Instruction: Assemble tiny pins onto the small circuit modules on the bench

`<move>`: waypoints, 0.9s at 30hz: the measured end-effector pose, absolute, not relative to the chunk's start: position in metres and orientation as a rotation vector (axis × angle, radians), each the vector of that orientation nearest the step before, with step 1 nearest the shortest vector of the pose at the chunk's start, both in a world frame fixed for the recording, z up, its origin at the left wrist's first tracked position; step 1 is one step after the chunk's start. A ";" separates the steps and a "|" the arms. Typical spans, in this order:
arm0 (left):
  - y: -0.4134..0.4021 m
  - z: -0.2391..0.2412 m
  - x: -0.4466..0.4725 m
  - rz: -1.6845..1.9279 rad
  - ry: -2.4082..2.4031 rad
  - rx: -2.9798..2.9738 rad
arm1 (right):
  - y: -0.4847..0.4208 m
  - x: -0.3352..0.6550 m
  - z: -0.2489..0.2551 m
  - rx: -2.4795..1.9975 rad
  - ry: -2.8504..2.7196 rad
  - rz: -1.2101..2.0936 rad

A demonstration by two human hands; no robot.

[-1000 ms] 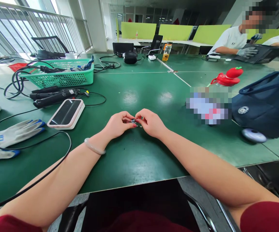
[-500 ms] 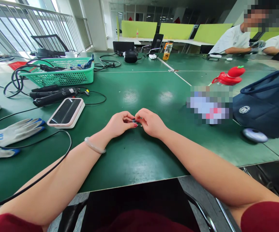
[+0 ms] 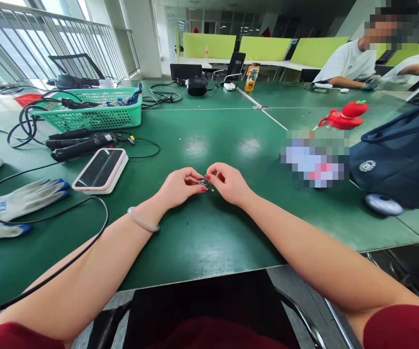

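My left hand [image 3: 181,186] is closed in a pinch on a small dark and silvery metal piece [image 3: 203,182], too small to name. A thin pale end of it sticks out past the thumb to the right. My right hand [image 3: 228,184] is curled at the piece's right side, thumb and index fingertip pressed together. Whether those fingertips grip part of the piece or something tiny is hidden. Both hands are low over the green table [image 3: 209,242], near its front edge.
On the left are a white-framed phone [image 3: 100,170], a work glove [image 3: 27,201], a black cable and a green basket [image 3: 96,116]. To the right stand a red-capped bottle [image 3: 342,118] and a navy bag [image 3: 401,155]. Two people sit at the far right.
My right hand has drawn back slightly to the right and its fingertips have lifted, so more of the small metal piece shows. My left hand has stayed in place.
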State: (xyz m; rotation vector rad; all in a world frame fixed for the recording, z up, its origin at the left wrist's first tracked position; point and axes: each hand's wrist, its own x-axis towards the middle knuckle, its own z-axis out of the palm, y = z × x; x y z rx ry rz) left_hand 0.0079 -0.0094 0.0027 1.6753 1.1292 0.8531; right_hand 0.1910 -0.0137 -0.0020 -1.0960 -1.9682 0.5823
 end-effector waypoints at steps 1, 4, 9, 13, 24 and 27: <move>-0.010 0.002 0.008 0.848 1.125 1.687 | -0.013 0.191 -0.002 -1.114 -1.936 0.681; -0.010 0.002 0.008 0.839 1.125 1.710 | -0.012 0.191 -0.003 -1.121 -1.902 0.876; -0.010 0.002 0.008 0.842 1.107 1.709 | -0.012 0.191 -0.004 -1.135 -1.868 0.910; -0.009 0.001 0.008 0.835 1.103 1.718 | -0.011 0.191 -0.005 -1.119 -1.879 0.896; -0.008 0.000 0.007 0.836 1.112 1.720 | -0.011 0.190 -0.005 -1.119 -1.862 0.885; -0.004 -0.002 0.006 0.892 1.190 1.714 | -0.009 0.191 -0.006 -1.208 -1.871 0.759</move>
